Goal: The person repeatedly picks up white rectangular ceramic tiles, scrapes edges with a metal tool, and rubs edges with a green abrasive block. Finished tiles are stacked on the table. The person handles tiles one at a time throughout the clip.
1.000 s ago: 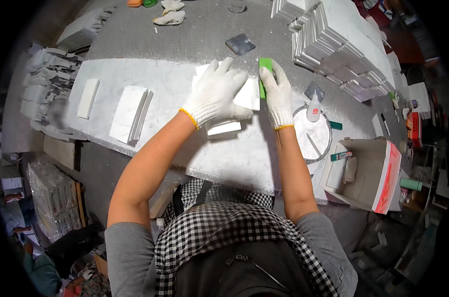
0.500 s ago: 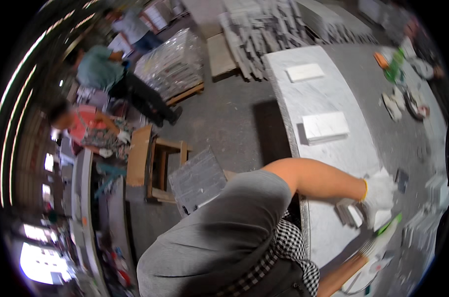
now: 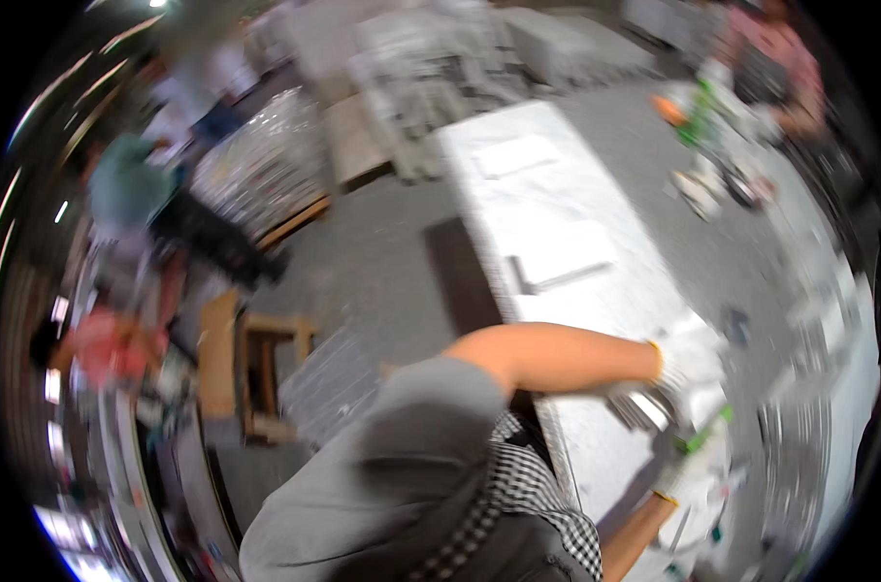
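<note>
My left hand (image 3: 691,364), in a white knitted glove with a yellow cuff, bends over the right edge of a long white marble-look table. Its fingers close on a white tile (image 3: 702,402), partly hidden and blurred. Beside that hand a small stack of tiles (image 3: 642,409) rests on the table (image 3: 596,441). Just nearer, my right hand (image 3: 695,473), gloved alike, is closed around a green-coloured tool (image 3: 704,431) held close to the tile. Blur hides what kind of tool it is.
Farther along the table lie a white tile stack (image 3: 567,254) and another white tile (image 3: 515,155). A wooden stool (image 3: 266,373) and a grey slab (image 3: 332,386) stand left. Co-workers are at left and a person (image 3: 775,68) sits far right. Stacked slabs (image 3: 798,441) stand right.
The whole view has shifted, so the table and both hands appear further left. My right hand and the green tool have come closer to the left hand. More of the person at far right shows.
</note>
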Tool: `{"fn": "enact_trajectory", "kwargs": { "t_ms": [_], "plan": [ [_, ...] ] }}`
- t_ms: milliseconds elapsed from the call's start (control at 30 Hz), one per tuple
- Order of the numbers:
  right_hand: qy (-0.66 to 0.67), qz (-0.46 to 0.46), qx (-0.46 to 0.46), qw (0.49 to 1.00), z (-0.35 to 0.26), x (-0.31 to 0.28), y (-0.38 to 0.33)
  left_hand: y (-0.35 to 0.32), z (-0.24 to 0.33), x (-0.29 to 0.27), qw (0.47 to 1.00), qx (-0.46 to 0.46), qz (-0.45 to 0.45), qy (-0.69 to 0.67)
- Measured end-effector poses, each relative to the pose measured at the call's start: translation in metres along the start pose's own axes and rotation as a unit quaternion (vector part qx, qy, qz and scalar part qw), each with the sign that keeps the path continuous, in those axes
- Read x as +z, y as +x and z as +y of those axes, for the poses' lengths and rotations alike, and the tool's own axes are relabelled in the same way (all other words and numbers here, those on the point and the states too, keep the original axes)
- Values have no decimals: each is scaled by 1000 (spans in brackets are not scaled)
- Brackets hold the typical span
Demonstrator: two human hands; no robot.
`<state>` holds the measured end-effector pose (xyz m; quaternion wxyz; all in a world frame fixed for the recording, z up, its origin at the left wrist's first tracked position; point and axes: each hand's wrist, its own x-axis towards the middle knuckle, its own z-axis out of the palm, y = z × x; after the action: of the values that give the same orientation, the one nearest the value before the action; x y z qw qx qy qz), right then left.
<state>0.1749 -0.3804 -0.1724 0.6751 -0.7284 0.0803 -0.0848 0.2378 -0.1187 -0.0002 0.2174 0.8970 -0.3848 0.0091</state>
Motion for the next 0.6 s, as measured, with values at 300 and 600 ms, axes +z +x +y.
{"fn": "enact_trajectory", "kwargs": {
  "t_ms": [300, 600],
  "plan": [
    [133, -2, 161, 978, -80, 77, 17, 1, -15, 14, 995, 46, 26, 87],
    [194, 40, 102, 975, -115, 84, -32, -6, -4, 4, 997, 5, -41, 62]
  ]
}}
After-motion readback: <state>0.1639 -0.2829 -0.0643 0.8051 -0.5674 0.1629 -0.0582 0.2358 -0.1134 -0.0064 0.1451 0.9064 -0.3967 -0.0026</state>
